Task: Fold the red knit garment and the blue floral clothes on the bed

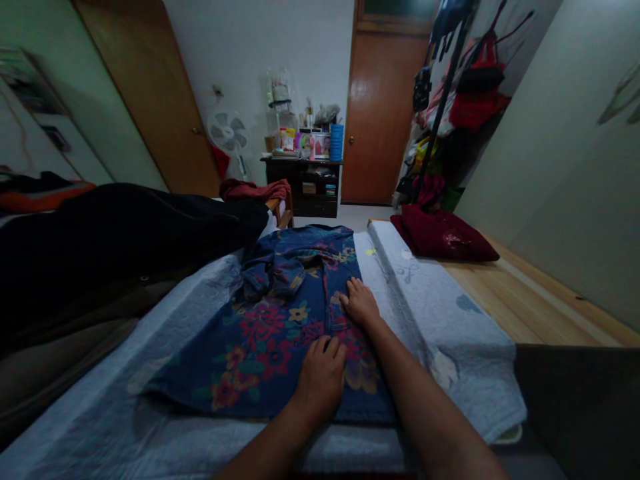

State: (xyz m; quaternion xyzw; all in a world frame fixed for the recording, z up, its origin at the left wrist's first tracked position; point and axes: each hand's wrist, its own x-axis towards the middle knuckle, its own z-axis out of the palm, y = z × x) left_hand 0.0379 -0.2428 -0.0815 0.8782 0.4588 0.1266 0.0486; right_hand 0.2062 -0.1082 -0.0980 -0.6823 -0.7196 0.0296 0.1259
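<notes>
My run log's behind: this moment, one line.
left hand: on floral garment | right hand: on garment, farther forward | garment: on pale bedding

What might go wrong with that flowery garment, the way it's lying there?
The bunched fold on top of the flowery garment might crease if it gets pressed flat. The left hand and right hand are both on the cloth, so a sliding hand could drag it into wrinkles. The pale sheet beneath looks rumpled at the left, so the garment may not lie smooth there.
</notes>
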